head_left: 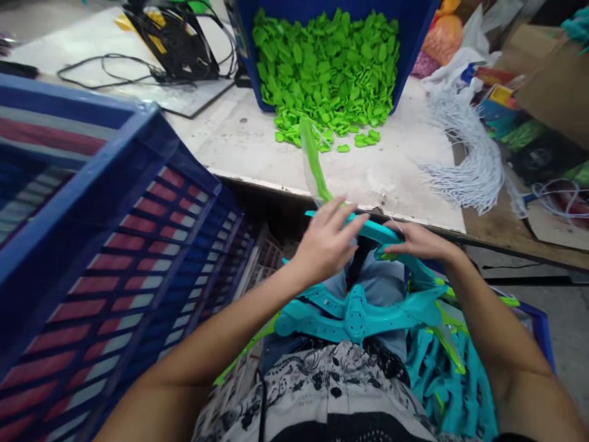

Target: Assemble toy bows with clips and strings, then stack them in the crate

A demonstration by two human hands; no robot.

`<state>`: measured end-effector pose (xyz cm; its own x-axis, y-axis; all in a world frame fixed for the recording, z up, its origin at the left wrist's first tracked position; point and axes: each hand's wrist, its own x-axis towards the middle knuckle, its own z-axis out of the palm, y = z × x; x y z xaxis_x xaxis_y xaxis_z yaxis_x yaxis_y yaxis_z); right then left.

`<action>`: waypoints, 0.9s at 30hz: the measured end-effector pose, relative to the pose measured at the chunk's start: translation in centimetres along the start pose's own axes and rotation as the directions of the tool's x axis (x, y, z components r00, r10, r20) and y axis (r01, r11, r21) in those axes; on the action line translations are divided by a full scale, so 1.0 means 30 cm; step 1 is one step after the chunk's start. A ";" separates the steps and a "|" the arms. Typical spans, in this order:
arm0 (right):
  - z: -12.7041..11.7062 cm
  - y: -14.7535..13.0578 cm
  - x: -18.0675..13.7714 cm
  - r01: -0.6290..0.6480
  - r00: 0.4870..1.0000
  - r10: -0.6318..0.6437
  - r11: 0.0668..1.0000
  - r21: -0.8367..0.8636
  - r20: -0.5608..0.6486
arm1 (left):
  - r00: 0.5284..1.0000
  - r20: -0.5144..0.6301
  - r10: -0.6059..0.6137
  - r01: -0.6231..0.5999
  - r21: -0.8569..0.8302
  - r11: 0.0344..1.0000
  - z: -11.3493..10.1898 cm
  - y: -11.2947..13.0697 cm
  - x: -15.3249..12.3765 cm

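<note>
A long teal plastic piece (378,231), bow-like in outline, is held up by the table's front edge. My right hand (411,240) grips it, thumb and fingers pinched round its right part. My left hand (329,239) lies over the piece's left part, slightly blurred, with fingers stretched and apart. From beside that hand a bright green strip with a pale blurred edge (313,161) rises over the tabletop. Across my lap rests a larger teal plastic frame (356,314) with a round-holed centre and green ends. A thin white string shows near my right hand.
A blue bin (416,46) spills small green plastic pieces (329,73) onto the white table (396,166). White strings (478,166) hang in a bundle at right. A blue crate (151,141) stands left, a black fan (177,43) behind. Teal parts (460,387) fill a container beside my right arm.
</note>
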<state>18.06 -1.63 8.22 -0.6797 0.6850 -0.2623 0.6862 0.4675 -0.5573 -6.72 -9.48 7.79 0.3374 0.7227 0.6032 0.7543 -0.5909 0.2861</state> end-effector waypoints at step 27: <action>0.534 -0.168 0.031 -0.142 0.979 0.093 0.949 0.281 0.181 | 0.074 -0.393 -0.917 0.997 -0.006 0.083 -1.266 -0.424 -0.962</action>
<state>9.82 -12.30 -1.85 -0.6489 0.6127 -0.4512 0.6748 0.1894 -0.7133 -47.43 -36.43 15.02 -0.8877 0.4543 0.0749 0.3954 0.6690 0.6294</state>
